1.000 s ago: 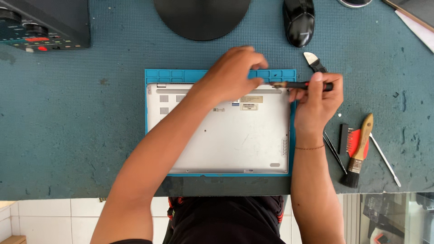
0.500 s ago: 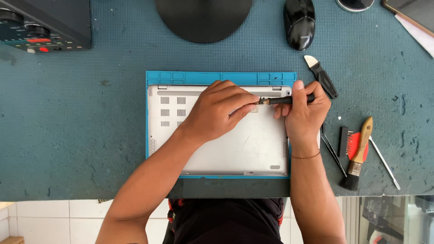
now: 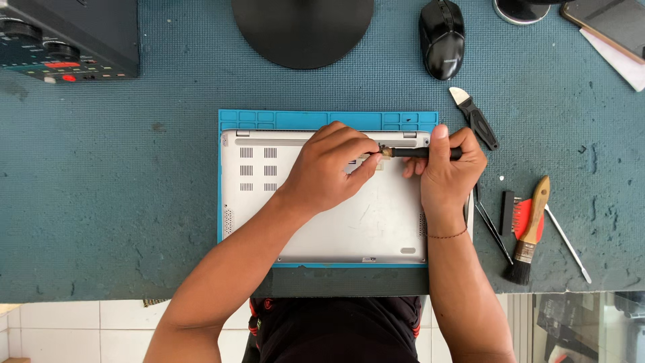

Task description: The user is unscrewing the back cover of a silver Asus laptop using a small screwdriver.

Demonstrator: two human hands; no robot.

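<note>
Compared with half a second earlier: left hand (image 3: 329, 171) keeping nearly the same spot on the laptop (image 3: 322, 222), fingertips now meeting the tip of the screwdriver (image 3: 420, 152); right hand (image 3: 447, 171) staying at the laptop's right far corner. Compared with a full second earlier: both hands having come nearer, off the far strip of the blue mat (image 3: 295, 119) and onto the grey underside.

Grip, right: closing around the black screwdriver handle, thumb pointing up along the far side, shaft lying level and pointing left. Grip, left: pinching closed on the screwdriver's brass-coloured tip, palm resting on the laptop's base; whether a screw is sitting between the fingertips cannot be told.

Laptop lying upside down on the blue mat, mat lying on the green surface (image 3: 134, 202), near edge of both running just beside the surface's front edge.

Open room: wide bare surface lying left of the mat. Right side crowding with a prying tool (image 3: 476, 115), tweezers (image 3: 494, 232), a brush (image 3: 529, 232) and a thin metal rod (image 3: 568, 243). Mouse (image 3: 442, 37) and round black stand base (image 3: 302, 30) sitting beyond the mat.
</note>
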